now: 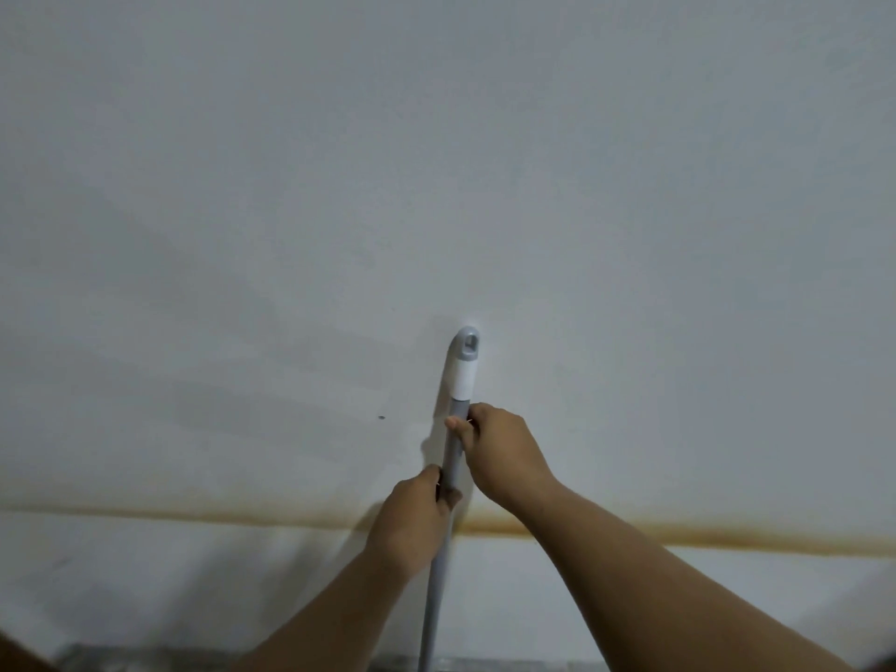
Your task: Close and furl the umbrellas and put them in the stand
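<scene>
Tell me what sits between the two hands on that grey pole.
Only a bare stretch of the grey pole, seen in the head view: the right hand grips higher, the left hand lower.

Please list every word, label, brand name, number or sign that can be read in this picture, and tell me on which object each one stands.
There is no readable text in this picture.
The long grey pole with the white sleeve and grey hanging-loop cap, gripped by the left hand and the right hand: no print or label shows.
The plain white wall with a yellowish-brown stain line: no writing or sign.
</scene>
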